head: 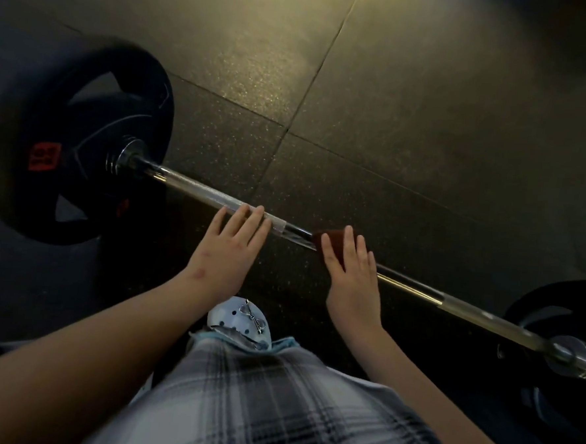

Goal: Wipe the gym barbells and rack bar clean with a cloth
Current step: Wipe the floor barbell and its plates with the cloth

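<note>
Looking down from the head camera, I saw my left hand (230,249) flat and released, its fingers (250,224) spread and straight, their tips resting on the barbell (211,193) without curling round it. My right hand (353,280) was also flat, fingers extended rather than clenched, pressing the cloth (331,239) down onto the bar just beyond its fingertips; I could not tell whether the thumb hooked under the cloth. The cloth sat under and ahead of my right fingers, draped over the shaft, with a short stretch of bare bar between it and my left fingertips. It looked dark reddish-brown, small and folded, its edge showing past my index finger. The bar ran diagonally from beyond my left fingers to well past my right wrist, lying low over the floor (394,108). It looked chrome, with a paler frosted section under my left fingertips and a shinier stretch toward the cloth. To the left of my left fingers stood a black weight plate (67,132) with a red label; a second plate (553,316) sat far off my right hand. Below my hands showed a pale perforated shoe (241,320) and a plaid garment (273,402).
</note>
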